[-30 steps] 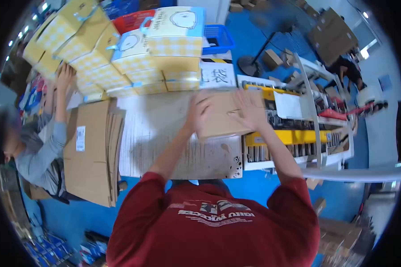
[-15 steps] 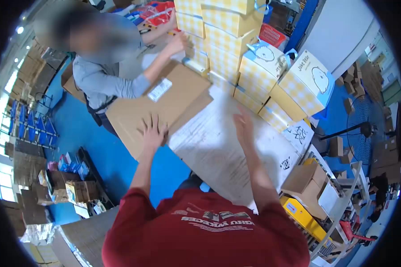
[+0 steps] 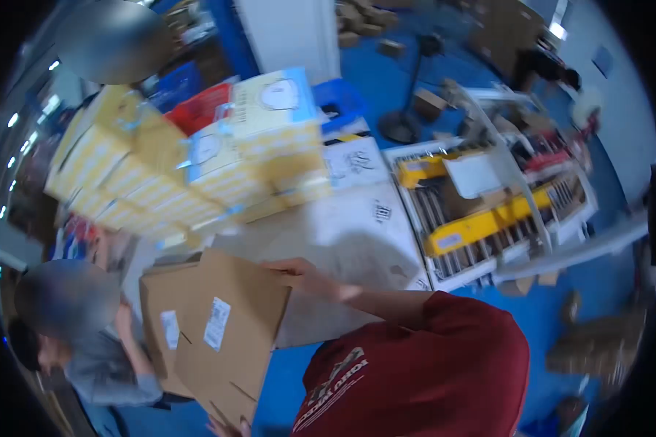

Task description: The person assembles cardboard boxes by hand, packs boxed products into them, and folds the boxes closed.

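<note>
A flattened cardboard box (image 3: 251,313) with a white label is lifted and tilted over the table's left end. My right hand (image 3: 306,278) pinches its upper right corner between thumb and fingers. At the bottom of the view my left hand (image 3: 229,428) grips its lower edge, with only part of the fingers showing. Under it and to the left lies another flattened cardboard box (image 3: 155,295), also labelled and partly covered. The white worktable (image 3: 328,244) extends to the right of both pieces.
Yellow checked gift boxes (image 3: 146,182) stand stacked along the table's far side. A co-worker in a grey sleeve (image 3: 113,371) is close on the left. To the right is a roller conveyor (image 3: 481,247) with yellow parts; a standing fan (image 3: 401,125) is behind.
The view has swung to the right. Both my hands have gone from resting open, the left on cardboard and the right above the table, to holding the upper flattened box, now raised.
</note>
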{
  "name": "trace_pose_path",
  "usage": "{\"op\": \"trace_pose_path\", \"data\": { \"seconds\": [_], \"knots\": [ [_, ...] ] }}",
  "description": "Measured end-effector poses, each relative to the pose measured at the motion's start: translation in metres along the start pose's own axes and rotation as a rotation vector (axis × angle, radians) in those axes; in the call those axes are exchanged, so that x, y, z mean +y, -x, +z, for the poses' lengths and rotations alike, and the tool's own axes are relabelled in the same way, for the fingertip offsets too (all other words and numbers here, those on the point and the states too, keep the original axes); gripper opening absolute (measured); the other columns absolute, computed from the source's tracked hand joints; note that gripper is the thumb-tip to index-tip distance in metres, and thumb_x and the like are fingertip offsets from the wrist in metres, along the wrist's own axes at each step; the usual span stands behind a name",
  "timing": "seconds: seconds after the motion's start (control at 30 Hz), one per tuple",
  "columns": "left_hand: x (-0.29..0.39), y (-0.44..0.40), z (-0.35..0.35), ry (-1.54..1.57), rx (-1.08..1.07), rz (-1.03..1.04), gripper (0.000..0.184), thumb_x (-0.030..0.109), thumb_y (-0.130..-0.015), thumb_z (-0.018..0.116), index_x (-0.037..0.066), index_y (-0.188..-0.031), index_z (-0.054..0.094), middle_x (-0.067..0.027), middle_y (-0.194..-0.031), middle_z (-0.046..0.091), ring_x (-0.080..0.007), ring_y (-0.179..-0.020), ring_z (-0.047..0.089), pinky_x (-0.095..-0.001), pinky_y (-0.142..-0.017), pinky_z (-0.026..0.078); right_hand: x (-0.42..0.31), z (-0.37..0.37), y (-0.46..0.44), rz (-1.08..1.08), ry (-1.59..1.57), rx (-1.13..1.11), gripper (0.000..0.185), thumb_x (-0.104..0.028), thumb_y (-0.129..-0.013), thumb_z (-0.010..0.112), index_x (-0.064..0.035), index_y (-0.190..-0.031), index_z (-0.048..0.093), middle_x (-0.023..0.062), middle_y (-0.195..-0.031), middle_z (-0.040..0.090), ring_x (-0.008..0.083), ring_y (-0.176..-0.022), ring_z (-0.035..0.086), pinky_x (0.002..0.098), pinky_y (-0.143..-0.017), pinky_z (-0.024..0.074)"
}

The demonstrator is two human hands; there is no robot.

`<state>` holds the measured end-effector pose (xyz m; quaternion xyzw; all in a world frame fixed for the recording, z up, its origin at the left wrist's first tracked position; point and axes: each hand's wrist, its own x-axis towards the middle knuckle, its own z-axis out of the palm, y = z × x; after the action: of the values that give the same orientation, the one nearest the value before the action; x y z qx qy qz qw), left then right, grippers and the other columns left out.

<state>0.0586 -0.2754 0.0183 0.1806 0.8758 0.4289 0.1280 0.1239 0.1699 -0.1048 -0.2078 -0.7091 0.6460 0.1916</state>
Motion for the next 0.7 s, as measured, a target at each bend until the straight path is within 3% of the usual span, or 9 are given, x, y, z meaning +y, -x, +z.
{"op": "trace_pose_path", "data": {
  "seconds": [0.07, 0.1, 0.17, 0.2, 0.23, 0.33, 0.47, 0.6, 0.7],
  "knots": [
    [0.029, -0.01, -0.017, -0.139, -0.155, 0.053, 0.082, 0.024, -0.097, 0.072, 0.008, -0.164, 0.027, -0.0209, -0.169, 0.025, -0.033, -0.155, 0.023, -0.0471, -0.126, 0.019, -0.042, -0.026, 0.045, -0.128, -0.674, 0.135, 0.057, -0.026, -0.095, 0.07, -0.0007, -0.144, 0.054, 0.0222, -0.148, 0.055, 0.0312, -0.141, 0.049, 0.0392, -0.116, 0.0372],
    [0.044, -0.04, -0.019, -0.15, -0.295, 0.054, 0.086, 0.026, -0.096, 0.073, 0.009, -0.165, 0.024, -0.0203, -0.17, 0.021, -0.0341, -0.156, 0.02, -0.0481, -0.127, 0.016, -0.054, -0.047, 0.044, -0.124, -0.684, 0.172, 0.057, -0.026, -0.095, 0.07, -0.0007, -0.144, 0.054, 0.0222, -0.148, 0.055, 0.0312, -0.141, 0.049, 0.0392, -0.116, 0.0372],
    [0.054, -0.082, -0.026, -0.155, -0.544, 0.077, 0.094, 0.029, -0.095, 0.076, 0.011, -0.166, 0.018, -0.019, -0.172, 0.014, -0.0362, -0.157, 0.014, -0.0501, -0.128, 0.012, -0.075, -0.084, 0.068, -0.559, 0.097, 0.499, 0.075, -0.031, -0.094, 0.072, -0.0003, -0.154, 0.037, 0.0196, -0.161, 0.04, 0.0356, -0.15, 0.036, 0.0424, -0.124, 0.0258],
    [0.053, -0.108, -0.027, -0.16, -0.559, 0.099, 0.094, 0.029, -0.095, 0.076, 0.011, -0.166, 0.018, -0.019, -0.172, 0.014, -0.0362, -0.157, 0.014, -0.0501, -0.128, 0.012, -0.085, -0.098, 0.078, -0.564, 0.104, 0.525, 0.075, -0.031, -0.094, 0.072, -0.0003, -0.154, 0.037, 0.0196, -0.161, 0.04, 0.0356, -0.15, 0.036, 0.0424, -0.124, 0.0258],
    [0.047, -0.142, -0.029, -0.226, -0.722, 0.43, 0.096, 0.041, -0.092, 0.074, 0.011, -0.166, 0.02, -0.0191, -0.172, 0.015, -0.0392, -0.156, 0.017, -0.0488, -0.128, 0.012, -0.093, -0.109, 0.089, -0.648, 0.069, 0.599, 0.078, -0.031, -0.094, 0.073, -0.0005, -0.154, 0.034, 0.0205, -0.162, 0.038, 0.037, -0.151, 0.033, 0.0439, -0.124, 0.0244],
    [0.088, -0.167, 0.026, -0.272, -0.71, 0.323, 0.08, 0.037, -0.096, 0.068, 0.007, -0.159, 0.029, -0.0197, -0.162, 0.027, -0.0359, -0.147, 0.029, -0.0467, -0.122, 0.021, -0.115, -0.136, 0.124, -0.809, 0.007, 0.776, 0.082, -0.032, -0.092, 0.073, -0.0008, -0.154, 0.029, 0.0224, -0.164, 0.033, 0.0399, -0.153, 0.028, 0.0468, -0.126, 0.0214],
    [0.11, -0.166, 0.122, -0.312, -0.396, 0.29, 0.06, 0.03, -0.101, 0.061, 0.002, -0.15, 0.041, -0.0206, -0.148, 0.044, -0.0315, -0.134, 0.044, -0.044, -0.114, 0.033, -0.131, -0.168, 0.154, -0.622, 0.218, 0.587, 0.057, -0.031, -0.093, 0.071, -0.0007, -0.136, 0.049, 0.0237, -0.144, 0.054, 0.0393, -0.139, 0.046, 0.0472, -0.118, 0.0367],
    [0.133, -0.165, 0.187, -0.251, -0.224, 0.408, 0.045, 0.024, -0.105, 0.054, -0.003, -0.141, 0.053, -0.0215, -0.135, 0.061, -0.0271, -0.121, 0.059, -0.0412, -0.106, 0.045, -0.081, -0.145, 0.128, 0.14, 0.657, 0.544, 0.034, -0.024, -0.092, 0.067, 0.0001, -0.116, 0.061, 0.021, -0.113, 0.066, 0.0391, -0.115, 0.062, 0.0471, -0.098, 0.0505],
    [0.155, -0.157, 0.21, -0.106, -0.411, 0.504, 0.045, 0.017, -0.098, 0.06, 0.001, -0.139, 0.054, -0.0167, -0.125, 0.063, -0.0235, -0.113, 0.061, -0.0377, -0.098, 0.049, -0.072, -0.131, 0.134, -0.9, 0.64, 0.116, 0.021, -0.019, -0.092, 0.063, 0.0005, -0.1, 0.065, 0.0183, -0.094, 0.065, 0.0369, -0.094, 0.066, 0.0472, -0.082, 0.0528]
  ]
}}
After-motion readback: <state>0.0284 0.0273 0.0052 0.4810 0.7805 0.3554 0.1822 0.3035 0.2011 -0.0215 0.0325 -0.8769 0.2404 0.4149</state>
